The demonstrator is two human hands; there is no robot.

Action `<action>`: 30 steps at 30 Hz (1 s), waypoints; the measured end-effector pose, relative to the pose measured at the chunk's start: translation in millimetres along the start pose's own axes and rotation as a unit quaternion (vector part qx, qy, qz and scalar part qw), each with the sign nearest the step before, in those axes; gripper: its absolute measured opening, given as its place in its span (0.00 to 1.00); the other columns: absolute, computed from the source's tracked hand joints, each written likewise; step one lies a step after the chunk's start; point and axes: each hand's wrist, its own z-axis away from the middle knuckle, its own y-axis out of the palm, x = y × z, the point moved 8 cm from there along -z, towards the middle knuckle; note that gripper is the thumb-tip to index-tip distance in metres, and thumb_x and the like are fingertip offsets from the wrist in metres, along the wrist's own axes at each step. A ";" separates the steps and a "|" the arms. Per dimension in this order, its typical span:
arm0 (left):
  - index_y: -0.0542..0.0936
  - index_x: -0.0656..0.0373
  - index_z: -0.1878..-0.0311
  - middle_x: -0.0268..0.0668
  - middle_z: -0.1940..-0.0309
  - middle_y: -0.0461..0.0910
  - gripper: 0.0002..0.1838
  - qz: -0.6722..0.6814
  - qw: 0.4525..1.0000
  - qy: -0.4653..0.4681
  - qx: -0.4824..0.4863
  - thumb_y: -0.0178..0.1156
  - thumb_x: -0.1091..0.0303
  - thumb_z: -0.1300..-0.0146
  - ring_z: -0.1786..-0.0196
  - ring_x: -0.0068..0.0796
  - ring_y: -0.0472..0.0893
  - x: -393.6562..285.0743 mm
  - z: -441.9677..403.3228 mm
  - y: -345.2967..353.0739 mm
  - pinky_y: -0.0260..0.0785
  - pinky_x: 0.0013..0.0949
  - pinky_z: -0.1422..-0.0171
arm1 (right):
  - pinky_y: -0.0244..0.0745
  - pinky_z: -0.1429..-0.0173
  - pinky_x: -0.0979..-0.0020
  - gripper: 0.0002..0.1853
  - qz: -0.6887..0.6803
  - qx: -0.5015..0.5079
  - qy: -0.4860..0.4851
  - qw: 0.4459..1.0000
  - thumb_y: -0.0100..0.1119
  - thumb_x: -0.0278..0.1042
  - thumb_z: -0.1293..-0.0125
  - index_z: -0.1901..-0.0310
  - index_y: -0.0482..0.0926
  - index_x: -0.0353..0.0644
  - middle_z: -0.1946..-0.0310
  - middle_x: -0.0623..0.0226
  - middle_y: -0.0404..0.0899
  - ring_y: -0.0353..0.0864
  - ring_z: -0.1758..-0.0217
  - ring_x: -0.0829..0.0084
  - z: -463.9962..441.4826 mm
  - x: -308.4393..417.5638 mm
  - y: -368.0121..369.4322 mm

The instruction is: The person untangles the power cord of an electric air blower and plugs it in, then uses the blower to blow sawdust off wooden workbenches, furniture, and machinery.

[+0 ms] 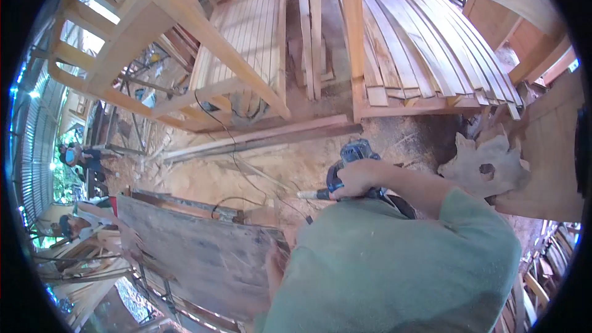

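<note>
My right hand (357, 179) is closed round the handle of a dark blue and black power tool (357, 151), whose pale nozzle-like tip points left. Low in the view, my left hand (275, 263) is partly hidden by my green sleeve and shirt. Its visible fingers look extended and lie at the right end of a dark, dusty board (203, 250). A black cable (234, 157) runs down over the sawdust toward the board.
Wooden frames (203, 37) stand at the upper left. Long planks (425, 43) lie stacked at the upper right, above an irregular wooden slab (487, 163). Beams lie on the sawdust-covered floor. Another person (80, 155) is at the far left.
</note>
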 end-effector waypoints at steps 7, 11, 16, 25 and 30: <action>0.66 0.58 0.29 0.56 0.36 0.71 0.41 0.203 0.973 -0.082 -0.074 0.33 0.33 0.30 0.31 0.56 0.68 -29.0 44.5 -1.1 0.56 0.53 0.28 | 0.75 0.41 0.54 0.36 -0.002 -0.057 0.019 0.998 0.52 0.65 0.36 0.50 0.83 0.32 0.51 0.42 0.82 0.81 0.45 0.48 6.2 -14.2 -13.6; 0.65 0.59 0.29 0.54 0.34 0.70 0.44 0.326 0.931 -0.116 -0.117 0.31 0.31 0.31 0.29 0.54 0.67 -47.1 50.6 -13.3 0.54 0.51 0.26 | 0.75 0.42 0.56 0.40 -0.050 -0.108 0.048 0.992 0.52 0.70 0.39 0.50 0.83 0.32 0.52 0.43 0.83 0.82 0.45 0.51 -13.2 -57.9 -7.6; 0.63 0.62 0.27 0.51 0.32 0.69 0.48 0.405 0.894 -0.141 -0.129 0.29 0.28 0.32 0.28 0.51 0.65 -58.0 42.5 -25.7 0.52 0.49 0.24 | 0.78 0.52 0.59 0.39 -0.289 -0.062 0.119 0.948 0.52 0.72 0.38 0.58 0.84 0.33 0.68 0.52 0.85 0.86 0.64 0.58 -67.9 -187.9 31.3; 0.60 0.65 0.26 0.46 0.28 0.65 0.54 0.436 0.870 -0.186 -0.136 0.26 0.23 0.34 0.25 0.46 0.61 -56.5 51.7 -26.8 0.45 0.44 0.20 | 0.72 0.65 0.61 0.39 -0.340 -0.339 0.406 0.777 0.51 0.73 0.37 0.79 0.81 0.37 0.83 0.60 0.78 0.80 0.77 0.63 -68.7 -385.9 72.1; 0.56 0.69 0.25 0.48 0.25 0.60 0.58 0.330 0.909 -0.211 -0.145 0.26 0.20 0.37 0.22 0.46 0.55 -83.4 90.9 -40.5 0.37 0.43 0.19 | 0.70 0.71 0.60 0.38 -0.602 -0.346 0.291 0.658 0.47 0.67 0.33 0.55 0.82 0.29 0.71 0.58 0.82 0.81 0.72 0.65 -64.4 -405.8 83.3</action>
